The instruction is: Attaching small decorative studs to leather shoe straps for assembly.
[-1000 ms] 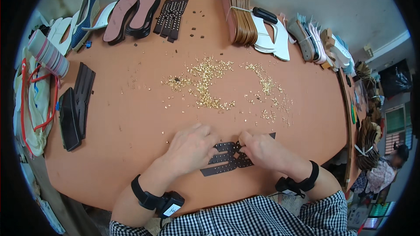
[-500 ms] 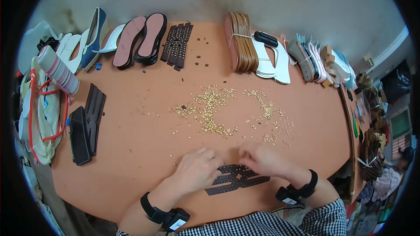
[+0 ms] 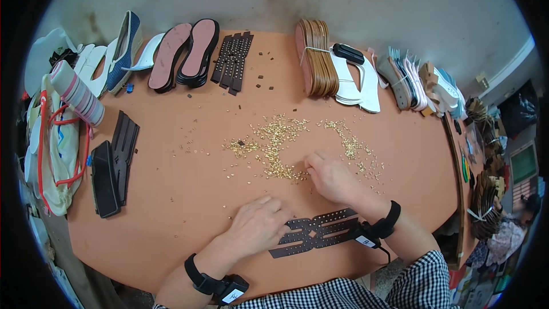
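A dark brown cut-out strap piece (image 3: 329, 228) lies flat near the table's front edge, with rows of small holes and some gold studs along its upper strips. At its left end my left hand (image 3: 256, 224) rests with curled fingers closed on the edge; the fingertips are partly hidden. My right hand (image 3: 331, 178) is farther out, its thumb and fingers pinched together at the near edge of the scattered gold studs (image 3: 277, 143). Whatever sits between those fingertips is too small to make out. A second loose patch of gold studs (image 3: 349, 147) spreads beyond that hand.
At the back stand pink-topped soles (image 3: 197, 57), a studded dark strap piece (image 3: 231, 60), a tied brown sole bundle (image 3: 317, 60) and white cut pieces (image 3: 366, 88). A dark case (image 3: 104, 180) and folded straps (image 3: 123, 149) lie left, beside a striped roll (image 3: 77, 94).
My right hand has left the strap piece and moved outward to the gold studs, uncovering the piece's right side. My left hand has stayed almost in place.
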Available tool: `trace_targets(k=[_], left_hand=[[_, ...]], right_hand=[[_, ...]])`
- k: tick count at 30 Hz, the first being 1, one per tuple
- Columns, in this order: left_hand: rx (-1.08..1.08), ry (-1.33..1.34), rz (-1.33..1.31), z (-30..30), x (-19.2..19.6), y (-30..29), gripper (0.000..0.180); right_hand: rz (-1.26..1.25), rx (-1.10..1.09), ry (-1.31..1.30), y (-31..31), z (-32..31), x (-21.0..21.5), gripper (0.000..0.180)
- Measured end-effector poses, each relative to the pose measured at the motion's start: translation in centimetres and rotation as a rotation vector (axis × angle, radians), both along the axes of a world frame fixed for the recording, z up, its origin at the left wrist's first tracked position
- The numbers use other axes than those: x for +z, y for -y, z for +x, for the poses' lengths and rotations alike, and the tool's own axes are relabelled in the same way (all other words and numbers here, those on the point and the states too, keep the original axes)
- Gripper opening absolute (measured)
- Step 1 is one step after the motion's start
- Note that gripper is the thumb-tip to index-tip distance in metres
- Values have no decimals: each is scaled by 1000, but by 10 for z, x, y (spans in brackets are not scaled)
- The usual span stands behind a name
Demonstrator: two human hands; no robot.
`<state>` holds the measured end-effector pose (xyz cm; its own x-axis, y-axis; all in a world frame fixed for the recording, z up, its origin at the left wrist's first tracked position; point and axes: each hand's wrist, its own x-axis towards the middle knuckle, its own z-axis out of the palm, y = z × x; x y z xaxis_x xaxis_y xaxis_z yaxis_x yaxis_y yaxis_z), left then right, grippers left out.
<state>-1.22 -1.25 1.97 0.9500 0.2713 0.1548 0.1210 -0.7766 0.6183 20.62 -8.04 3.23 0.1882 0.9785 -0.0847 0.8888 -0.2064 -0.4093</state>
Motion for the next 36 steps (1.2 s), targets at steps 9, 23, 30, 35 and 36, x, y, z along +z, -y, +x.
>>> trace_targets(k=[9,23,30,35,36], left_hand=[[-1,9,13,0,-2,-1,23],[-9,-10,-40,-1,0,1,19],[-5,14,-19,0,-3,0,21],[4,9,6,-2,-2,1,22],[-4,15,0,0,-5,0,21]], right_hand=[[133,-72,82,12,10,-1,9],[76,146,107,1,-1,-3,9],[107,251,394,0,-16,7,18],[-44,264,482,-5,-12,6,16],[-75,283,504,-4,-11,6,16]])
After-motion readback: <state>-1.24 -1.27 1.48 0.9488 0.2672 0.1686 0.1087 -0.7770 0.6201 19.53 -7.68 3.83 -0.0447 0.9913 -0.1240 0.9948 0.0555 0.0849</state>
